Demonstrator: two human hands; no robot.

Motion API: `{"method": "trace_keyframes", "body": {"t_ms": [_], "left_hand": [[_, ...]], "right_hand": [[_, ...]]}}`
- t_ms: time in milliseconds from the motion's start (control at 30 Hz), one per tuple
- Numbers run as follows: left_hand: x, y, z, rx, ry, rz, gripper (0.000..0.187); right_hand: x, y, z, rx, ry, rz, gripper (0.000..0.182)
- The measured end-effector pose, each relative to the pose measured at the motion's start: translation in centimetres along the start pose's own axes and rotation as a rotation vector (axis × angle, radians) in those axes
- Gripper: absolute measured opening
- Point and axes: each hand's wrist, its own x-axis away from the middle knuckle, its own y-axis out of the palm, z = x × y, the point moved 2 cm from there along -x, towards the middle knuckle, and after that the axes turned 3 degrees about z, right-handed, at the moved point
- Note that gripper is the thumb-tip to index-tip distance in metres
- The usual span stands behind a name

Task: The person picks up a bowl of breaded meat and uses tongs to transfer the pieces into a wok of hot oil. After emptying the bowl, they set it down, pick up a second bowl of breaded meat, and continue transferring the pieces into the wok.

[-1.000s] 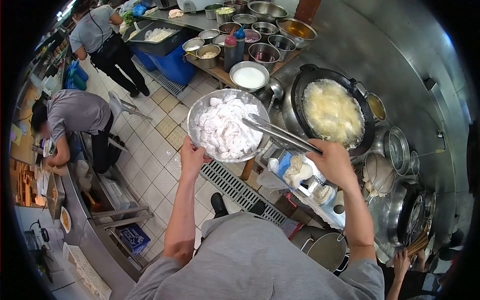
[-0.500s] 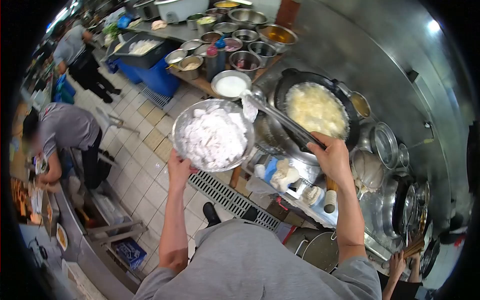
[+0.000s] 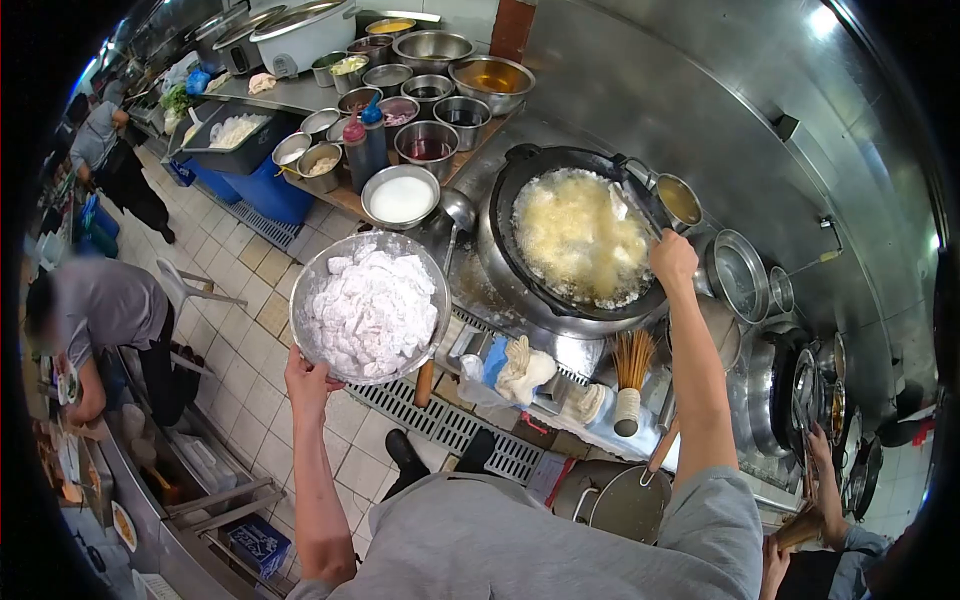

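Note:
My left hand [image 3: 310,382] grips the near-left rim of a metal bowl [image 3: 440,285] heaped with flour-coated pieces [image 3: 368,312]. In my right hand [image 3: 675,258] is a pair of metal tongs [image 3: 646,202], reaching over the far right side of a black wok [image 3: 503,212]. Bubbling, foamy oil [image 3: 575,240] fills the wok, with pale pieces frying in it. One whitish piece [image 3: 617,204] shows close to the tongs' tips.
Beyond the floured bowl stand a bowl of white powder [image 3: 400,199], a ladle [image 3: 457,210], squeeze bottles [image 3: 372,135] and several ingredient bowls. Nearer are a bamboo brush [image 3: 628,380] and cloths [image 3: 525,370]. Co-workers stand at left [image 3: 110,310] and lower right [image 3: 825,480].
My right hand has swung the tongs from beside the floured bowl across to the wok; the white piece they held is now at the oil. The view has shifted right.

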Motion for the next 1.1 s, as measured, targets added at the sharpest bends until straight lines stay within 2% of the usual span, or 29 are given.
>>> {"method": "trace_keyframes", "body": {"t_ms": [67, 133, 267, 333, 367, 467, 533, 667, 767, 967, 1100], "left_hand": [[-0.1, 0.0, 0.1, -0.006, 0.002, -0.006, 0.061], [-0.5, -0.1, -0.5, 0.012, 0.009, -0.02, 0.06], [-1.1, -0.5, -1.1, 0.019, 0.032, -0.033, 0.058], [-1.0, -0.4, -0.9, 0.019, 0.028, -0.019, 0.056], [-1.0, -0.3, -0.7, 0.022, 0.031, -0.017, 0.056], [-0.7, -0.4, 0.0, -0.008, 0.034, -0.057, 0.057], [-0.5, -0.5, 0.4, 0.011, 0.026, -0.066, 0.057], [-0.2, -0.5, 0.8, 0.022, 0.014, -0.086, 0.059], [-0.5, -0.9, 0.3, 0.055, -0.001, -0.106, 0.059], [-0.6, -1.2, 0.3, 0.057, 0.01, -0.107, 0.062], [-0.7, -1.5, -0.4, 0.109, 0.028, -0.099, 0.061]], "right_hand": [[0.6, 0.3, 0.0, -0.062, 0.025, 0.043, 0.029], [2.5, -2.6, -0.7, -0.153, 0.013, 0.115, 0.032], [6.5, -8.2, -3.1, -0.299, -0.096, 0.047, 0.035], [9.3, -11.6, -5.6, -0.416, -0.181, -0.09, 0.035], [10.7, -12.1, -6.4, -0.462, -0.284, -0.068, 0.034], [14.8, -14.4, -10.4, -0.503, -0.398, -0.31, 0.035], [17.2, -15.2, -12.8, -0.492, -0.502, -0.404, 0.036], [20.5, -14.5, -17.2, -0.527, -0.663, -0.455, 0.034], [21.9, -12.7, -18.8, -0.463, -0.703, -0.42, 0.034], [24.1, -15.4, -18.8, -0.519, -0.586, -0.419, 0.031], [24.3, -16.1, -17.8, -0.621, -0.384, -0.416, 0.032]]}}
